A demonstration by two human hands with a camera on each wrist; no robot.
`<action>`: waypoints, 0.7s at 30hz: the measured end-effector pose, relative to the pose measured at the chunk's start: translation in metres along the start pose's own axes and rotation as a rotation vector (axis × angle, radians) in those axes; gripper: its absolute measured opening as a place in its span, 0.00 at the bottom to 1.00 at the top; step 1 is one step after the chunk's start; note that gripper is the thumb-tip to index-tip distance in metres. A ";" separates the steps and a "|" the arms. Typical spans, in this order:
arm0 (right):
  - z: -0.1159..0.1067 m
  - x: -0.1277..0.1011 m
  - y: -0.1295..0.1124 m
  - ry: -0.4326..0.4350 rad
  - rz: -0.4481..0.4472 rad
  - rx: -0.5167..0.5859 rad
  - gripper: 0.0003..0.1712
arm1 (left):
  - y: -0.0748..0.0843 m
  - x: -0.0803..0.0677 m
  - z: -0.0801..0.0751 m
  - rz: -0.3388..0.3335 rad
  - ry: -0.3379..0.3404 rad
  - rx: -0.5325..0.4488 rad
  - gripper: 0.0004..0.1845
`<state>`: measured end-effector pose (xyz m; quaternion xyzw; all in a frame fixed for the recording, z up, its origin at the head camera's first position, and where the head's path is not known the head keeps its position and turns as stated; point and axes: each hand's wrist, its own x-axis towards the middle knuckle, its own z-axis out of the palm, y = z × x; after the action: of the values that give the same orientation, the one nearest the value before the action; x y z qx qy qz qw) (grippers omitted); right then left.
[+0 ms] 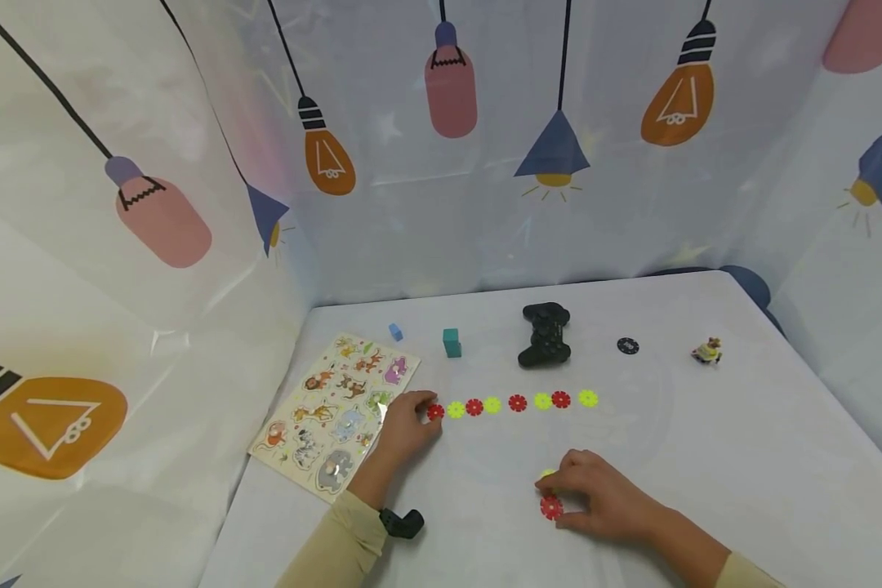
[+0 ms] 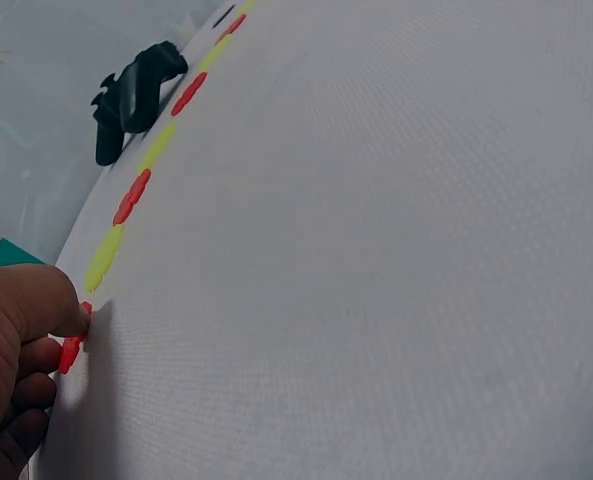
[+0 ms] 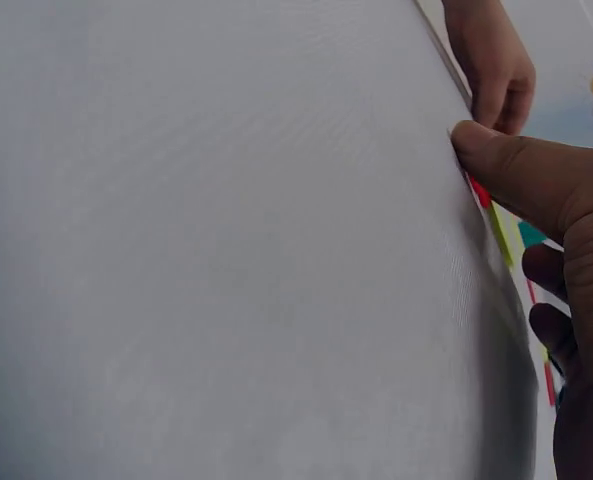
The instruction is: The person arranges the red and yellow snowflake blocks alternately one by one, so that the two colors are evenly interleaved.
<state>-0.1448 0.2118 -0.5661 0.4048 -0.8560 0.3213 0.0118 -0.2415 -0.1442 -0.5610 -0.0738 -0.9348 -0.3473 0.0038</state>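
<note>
A row of red and yellow flower-shaped discs, one of them a yellow disc (image 1: pixel 588 398) at the right end, runs across the white table. My left hand (image 1: pixel 407 429) pinches the red disc (image 1: pixel 436 412) at the row's left end between thumb and forefinger; the left wrist view also shows this red disc (image 2: pixel 71 353) under the fingertips. Nearer the front, my right hand (image 1: pixel 606 500) holds another red disc (image 1: pixel 551 508) by its edges between thumb and fingers. A yellow disc (image 1: pixel 548 473) just behind it is partly covered by those fingers.
An animal puzzle board (image 1: pixel 338 408) lies left, beside my left hand. Behind the row are a small blue block (image 1: pixel 395 331), a teal block (image 1: pixel 452 343), a black game controller (image 1: pixel 546 335), a black round chip (image 1: pixel 628 346) and a small figurine (image 1: pixel 707 351).
</note>
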 end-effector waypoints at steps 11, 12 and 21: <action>0.003 -0.004 -0.003 0.043 -0.040 -0.046 0.25 | -0.003 0.001 0.001 0.020 0.007 0.007 0.21; 0.004 -0.004 -0.003 0.045 -0.042 -0.043 0.25 | -0.003 0.000 0.000 0.019 0.004 0.005 0.21; -0.043 -0.008 0.032 0.247 0.341 -0.159 0.30 | -0.002 0.000 0.000 0.034 0.006 0.015 0.22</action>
<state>-0.1721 0.2564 -0.5520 0.2094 -0.9267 0.2975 0.0937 -0.2420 -0.1456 -0.5629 -0.0889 -0.9360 -0.3403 0.0130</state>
